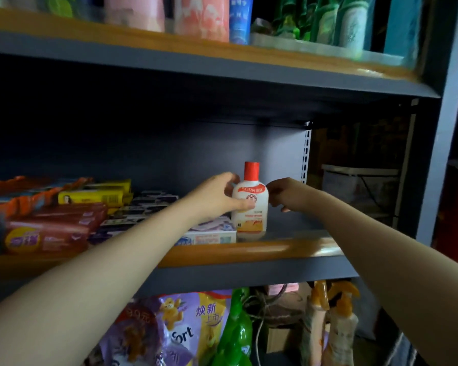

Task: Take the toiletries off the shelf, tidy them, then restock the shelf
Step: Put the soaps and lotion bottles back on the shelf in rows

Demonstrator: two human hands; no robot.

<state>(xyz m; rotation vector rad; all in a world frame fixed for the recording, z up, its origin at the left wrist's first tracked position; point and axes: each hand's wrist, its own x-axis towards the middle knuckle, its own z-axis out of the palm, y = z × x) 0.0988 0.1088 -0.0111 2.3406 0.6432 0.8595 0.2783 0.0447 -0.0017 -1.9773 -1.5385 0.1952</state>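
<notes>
A white lotion bottle [250,207] with a red cap and an orange label stands upright on the middle shelf [249,250], near its right end. My left hand [220,192] grips the bottle from the left, thumb across its front and fingers behind it. My right hand [282,192] is just right of the bottle with its fingers curled; whether it touches the bottle I cannot tell. Small flat boxes [212,232] lie directly left of the bottle under my left wrist.
Soap bars and packets [56,223] fill the left of the middle shelf. Tubes and bottles [238,19] stand on the shelf above. Below are a purple refill bag [185,331], a green bottle [236,336] and spray bottles [336,323]. The shelf space right of the lotion bottle is bare.
</notes>
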